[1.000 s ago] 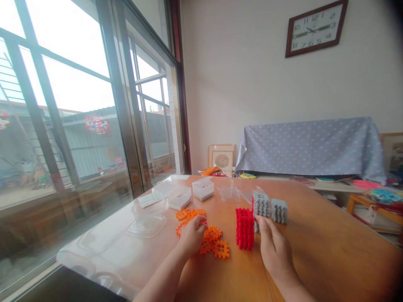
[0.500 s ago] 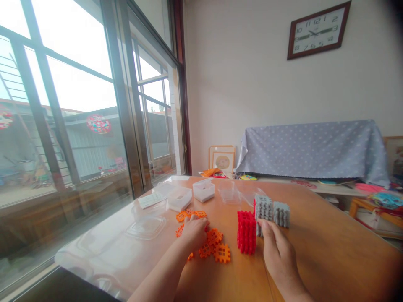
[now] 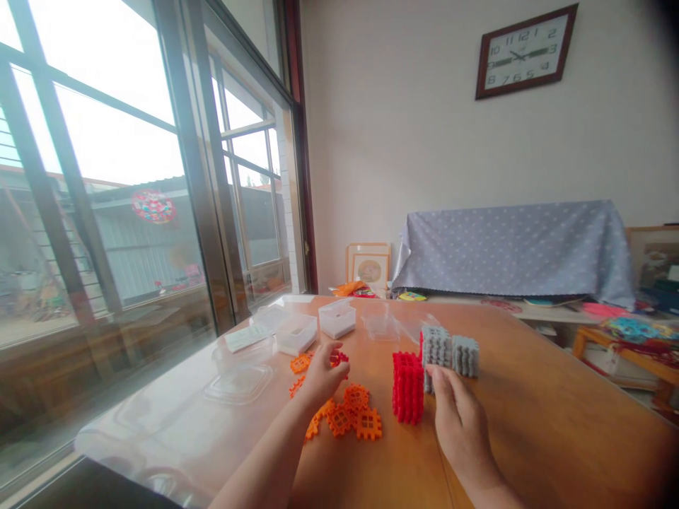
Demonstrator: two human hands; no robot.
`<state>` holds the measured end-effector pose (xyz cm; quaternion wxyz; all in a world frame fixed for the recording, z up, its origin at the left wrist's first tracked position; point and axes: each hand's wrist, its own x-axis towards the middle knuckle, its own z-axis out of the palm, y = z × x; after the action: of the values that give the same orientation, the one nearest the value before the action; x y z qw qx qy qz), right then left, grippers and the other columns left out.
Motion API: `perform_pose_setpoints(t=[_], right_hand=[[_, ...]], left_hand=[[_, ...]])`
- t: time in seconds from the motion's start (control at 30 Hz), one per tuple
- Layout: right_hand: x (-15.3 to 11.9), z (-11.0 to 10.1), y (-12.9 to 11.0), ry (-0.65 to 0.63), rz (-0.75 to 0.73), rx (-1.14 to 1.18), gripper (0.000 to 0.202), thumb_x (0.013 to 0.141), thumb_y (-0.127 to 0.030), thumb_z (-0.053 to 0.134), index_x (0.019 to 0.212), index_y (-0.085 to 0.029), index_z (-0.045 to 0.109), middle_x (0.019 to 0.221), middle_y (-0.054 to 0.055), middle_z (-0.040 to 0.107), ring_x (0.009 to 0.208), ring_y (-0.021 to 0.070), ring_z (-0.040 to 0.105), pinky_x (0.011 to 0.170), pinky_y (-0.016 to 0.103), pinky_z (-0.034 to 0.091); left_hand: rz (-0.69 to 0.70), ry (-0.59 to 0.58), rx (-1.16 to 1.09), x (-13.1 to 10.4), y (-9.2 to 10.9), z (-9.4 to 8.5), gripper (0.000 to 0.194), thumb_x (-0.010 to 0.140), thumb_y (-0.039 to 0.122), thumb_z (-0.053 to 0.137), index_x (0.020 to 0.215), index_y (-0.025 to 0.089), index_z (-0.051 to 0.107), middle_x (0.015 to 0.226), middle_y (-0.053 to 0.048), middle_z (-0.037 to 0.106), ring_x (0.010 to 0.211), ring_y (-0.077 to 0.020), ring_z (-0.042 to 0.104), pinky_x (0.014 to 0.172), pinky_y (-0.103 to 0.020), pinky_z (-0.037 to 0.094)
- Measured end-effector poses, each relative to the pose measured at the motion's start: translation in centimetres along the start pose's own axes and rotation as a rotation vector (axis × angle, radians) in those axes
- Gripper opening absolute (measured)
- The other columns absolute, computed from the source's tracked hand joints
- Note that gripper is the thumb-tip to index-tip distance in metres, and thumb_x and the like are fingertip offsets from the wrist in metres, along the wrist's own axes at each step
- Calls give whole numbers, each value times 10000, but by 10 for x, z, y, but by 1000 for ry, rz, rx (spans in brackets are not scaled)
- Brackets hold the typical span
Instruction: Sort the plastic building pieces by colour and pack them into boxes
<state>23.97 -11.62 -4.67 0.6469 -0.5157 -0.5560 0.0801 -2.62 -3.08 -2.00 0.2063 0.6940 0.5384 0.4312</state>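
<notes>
My left hand (image 3: 325, 375) is raised over a scatter of orange square plastic building tiles (image 3: 368, 424) with notched edges. Its thumb and fingers close on a red notched tile (image 3: 339, 359), partly covered by the fingers. My right hand (image 3: 464, 417) stands on edge in front of a stack of grey notched tiles (image 3: 438, 346), thumb and finger stretched out, the tips at the stack's near side; whether they touch it is unclear. Just left of it is an upright stack of red tiles (image 3: 408, 387). A smaller grey stack (image 3: 465, 356) sits to the right.
Clear plastic boxes (image 3: 337, 319) stand toward the table's far side, and a clear lid (image 3: 238, 382) lies at the left. The wooden table (image 3: 530, 410) adjoins a window (image 3: 117, 177). A clock (image 3: 525, 53) hangs on the wall above a cloth-covered object (image 3: 514, 247).
My left hand has lifted from the orange tiles with the red tile between its fingers, uncovering several of them. My right hand stays by the grey stack. The view has shifted slightly.
</notes>
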Motion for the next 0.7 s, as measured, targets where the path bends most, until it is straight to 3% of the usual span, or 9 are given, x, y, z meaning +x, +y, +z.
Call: perform_pose_setpoints(t=[0.13, 0.23, 0.37, 0.53, 0.7], right_hand=[[0, 1, 2, 2, -15, 9, 399, 1015, -514, 432, 1083, -219, 693, 1124, 120, 724, 1092, 275, 653, 1020, 435, 486], [0, 1, 3, 3, -2, 17, 402, 1016, -517, 434, 1081, -218, 695, 1128, 119, 724, 1094, 273, 653, 1010, 431, 491], [0, 0, 0, -8, 6, 19, 402, 1021, -514, 436, 1095, -216, 695, 1129, 117, 724, 1089, 269, 654, 994, 426, 497], [1, -2, -5, -14, -1, 10, 397, 1018, -514, 445, 1096, -216, 694, 1119, 119, 725, 1065, 266, 657, 962, 413, 510], [0, -1, -8, -5, -4, 5, 393, 1010, -525, 456, 1085, -222, 695, 1106, 107, 733, 1037, 259, 671, 909, 382, 527]], left_hand=[[-97, 49, -367, -5, 14, -1, 412, 783, 260, 665, 1177, 140, 666, 960, -98, 720, 883, -224, 709, 771, -327, 538], [-158, 16, -427, -9, 25, -3, 324, 761, 261, 680, 1059, 136, 688, 863, -70, 727, 747, -194, 699, 727, -315, 521], [-205, 19, -421, -14, 33, -6, 226, 736, 318, 731, 894, 169, 668, 796, -42, 724, 757, -195, 687, 689, -285, 482], [-230, 10, -501, -18, 38, -6, 351, 683, 465, 806, 741, 187, 598, 713, -18, 687, 700, -181, 645, 629, -260, 423], [-295, 16, -658, -24, 37, -2, 438, 711, 552, 798, 743, 189, 554, 700, 10, 654, 595, -107, 556, 561, -218, 340]])
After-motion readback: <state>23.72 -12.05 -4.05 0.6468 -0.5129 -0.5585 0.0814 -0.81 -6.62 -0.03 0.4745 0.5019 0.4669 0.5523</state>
